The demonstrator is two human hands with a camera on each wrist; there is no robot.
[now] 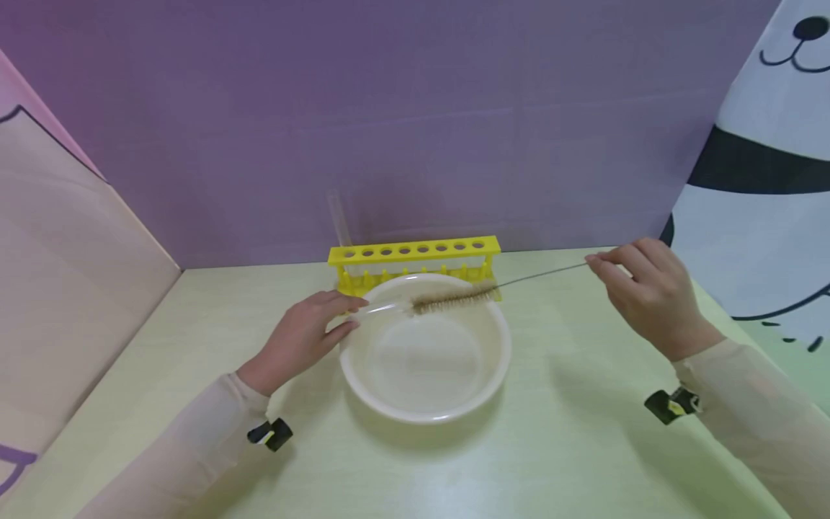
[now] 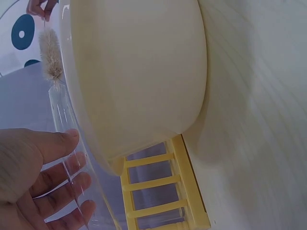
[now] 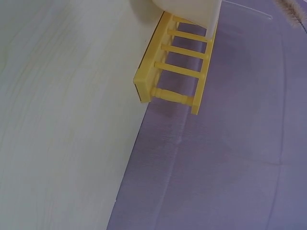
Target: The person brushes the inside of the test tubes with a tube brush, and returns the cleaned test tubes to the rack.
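My left hand (image 1: 305, 335) holds a clear glass test tube (image 2: 61, 111) between thumb and fingers, above the left rim of a white basin (image 1: 424, 417). At the tube's mouth is the bristle head of a test tube brush (image 1: 454, 297), pale tan and bushy. The brush's thin wire handle runs up to the right, where my right hand (image 1: 648, 288) pinches its end between thumb and fingertips. In the left wrist view the bristles (image 2: 51, 55) sit mostly outside the tube, their tip right at its opening. My right hand is outside the right wrist view.
Behind the basin stands a yellow test tube rack (image 1: 415, 250) with a row of holes. Another clear test tube (image 1: 338, 218) leans upright in its left end. A purple cloth backdrop (image 1: 415, 130) rises at the table's back edge, with printed panels on both sides.
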